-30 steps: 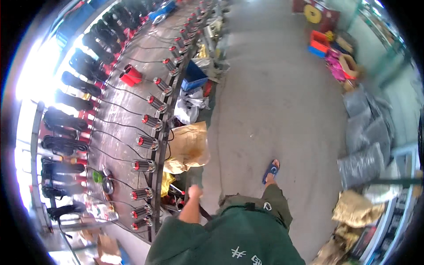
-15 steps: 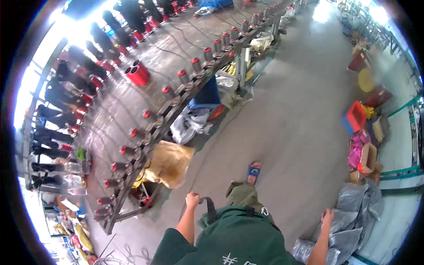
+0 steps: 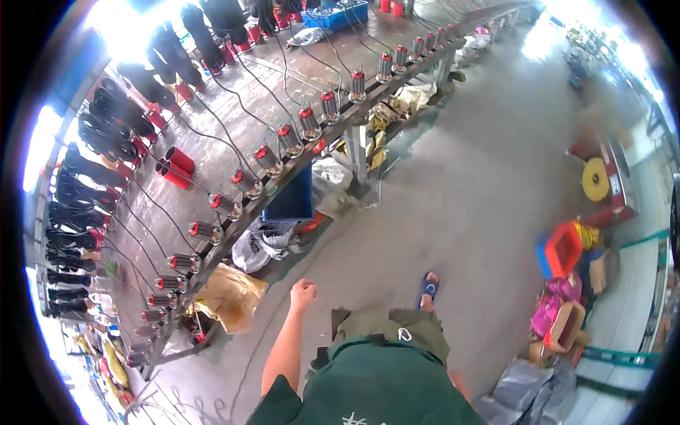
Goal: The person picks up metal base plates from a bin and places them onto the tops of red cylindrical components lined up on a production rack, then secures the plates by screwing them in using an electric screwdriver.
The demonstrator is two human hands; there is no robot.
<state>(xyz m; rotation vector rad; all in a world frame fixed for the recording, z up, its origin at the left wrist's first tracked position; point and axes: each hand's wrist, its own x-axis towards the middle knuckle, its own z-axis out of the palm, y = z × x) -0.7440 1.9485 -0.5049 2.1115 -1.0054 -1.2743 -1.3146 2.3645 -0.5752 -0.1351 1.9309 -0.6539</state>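
My left hand (image 3: 303,294) hangs out ahead of my body over the grey floor, its fingers curled in. Nothing shows in it, and it touches nothing. Of my right hand or arm (image 3: 459,384) only a blurred bit of skin shows beside my green shirt; its fingers are hidden. Left of my left hand, a crumpled brown paper sack (image 3: 230,297) lies by the bench. Along the edge of the long bench (image 3: 241,92) stands a row of small motor-like units (image 3: 269,161) with red tops and dark cables.
Black cable bundles (image 3: 106,127) line the bench's far side, near red tubes (image 3: 175,168). A blue bin (image 3: 290,198) and a grey bag (image 3: 258,248) sit under it. At right are a red crate (image 3: 564,249), an open carton (image 3: 567,326) and grey plastic bags (image 3: 524,386). A walkway runs ahead.
The view has moved forward along the bench. My left hand has swung forward, away from the dark strap it was beside. My right hand has drawn back, mostly out of sight.
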